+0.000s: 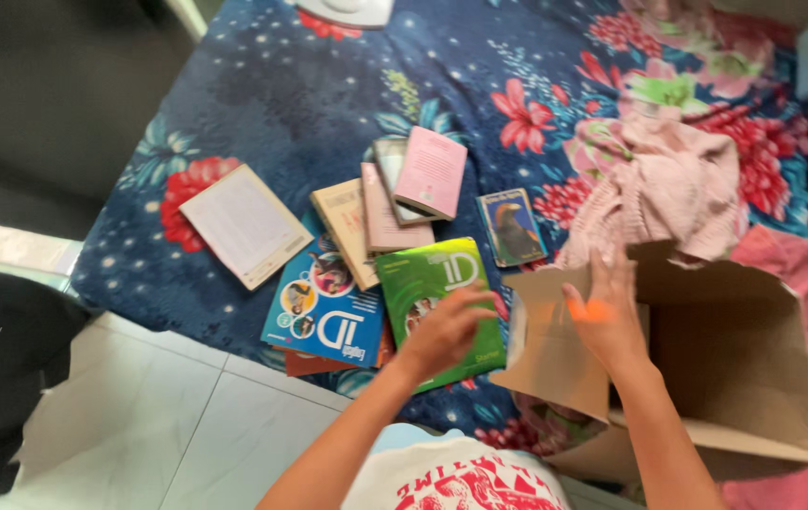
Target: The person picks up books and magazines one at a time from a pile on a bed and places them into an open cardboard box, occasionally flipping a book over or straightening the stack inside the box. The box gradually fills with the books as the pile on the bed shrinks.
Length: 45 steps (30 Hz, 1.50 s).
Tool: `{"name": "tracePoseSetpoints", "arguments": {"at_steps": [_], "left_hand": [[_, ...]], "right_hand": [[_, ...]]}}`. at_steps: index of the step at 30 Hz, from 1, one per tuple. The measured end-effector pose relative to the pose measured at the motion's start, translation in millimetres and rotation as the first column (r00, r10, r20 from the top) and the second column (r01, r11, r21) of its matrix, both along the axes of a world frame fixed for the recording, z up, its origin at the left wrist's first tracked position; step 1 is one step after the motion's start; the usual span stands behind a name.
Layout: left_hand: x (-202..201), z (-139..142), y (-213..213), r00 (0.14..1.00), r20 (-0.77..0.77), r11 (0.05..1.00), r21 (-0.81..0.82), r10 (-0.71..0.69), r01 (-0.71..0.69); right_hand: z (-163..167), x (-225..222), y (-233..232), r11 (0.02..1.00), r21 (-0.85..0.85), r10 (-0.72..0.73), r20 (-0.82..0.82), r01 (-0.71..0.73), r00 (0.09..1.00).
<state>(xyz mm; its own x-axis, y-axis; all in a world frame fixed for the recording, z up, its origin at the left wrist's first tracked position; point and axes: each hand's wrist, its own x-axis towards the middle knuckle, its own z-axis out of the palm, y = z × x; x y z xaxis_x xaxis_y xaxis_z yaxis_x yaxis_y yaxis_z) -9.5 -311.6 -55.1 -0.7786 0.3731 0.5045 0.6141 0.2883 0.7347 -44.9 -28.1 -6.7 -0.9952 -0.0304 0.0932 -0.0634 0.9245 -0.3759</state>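
Books (380, 222) litter the bed (272, 85) (left hand (442, 331) fingers gripping the green book (437, 283)); right hand (607, 307), fingers open, touches the cardboard box (734, 349).

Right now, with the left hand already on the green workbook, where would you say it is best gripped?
Probably along its near long edge, coming from the person's side. The green workbook lies flat on the floral bedspread, overlapping the blue workbook, and the left hand already rests there. The right hand holds the cardboard box flap.
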Motion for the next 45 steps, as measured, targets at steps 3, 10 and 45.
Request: {"name": "tracePoseSetpoints", "arguments": {"at_steps": [3,10,45], "left_hand": [[-14,-22,-83,0.969,0.076,0.972,-0.005,0.235,-0.235],[-24,-67,-227,0.682,0.22,0.717,-0.235,0.697,-0.657],[-134,-83,-272,0.355,0.607,0.476,-0.044,0.711,-0.879]], "right_hand": [[5,6,-16,0.909,0.417,-0.002,-0.058,0.026,0.998],[-22,-43,-104,0.903,0.277,0.354,-0.049,-0.327,0.934],[-130,-200,-506,0.419,-0.892,0.835,0.307,-0.167,0.457]]}}
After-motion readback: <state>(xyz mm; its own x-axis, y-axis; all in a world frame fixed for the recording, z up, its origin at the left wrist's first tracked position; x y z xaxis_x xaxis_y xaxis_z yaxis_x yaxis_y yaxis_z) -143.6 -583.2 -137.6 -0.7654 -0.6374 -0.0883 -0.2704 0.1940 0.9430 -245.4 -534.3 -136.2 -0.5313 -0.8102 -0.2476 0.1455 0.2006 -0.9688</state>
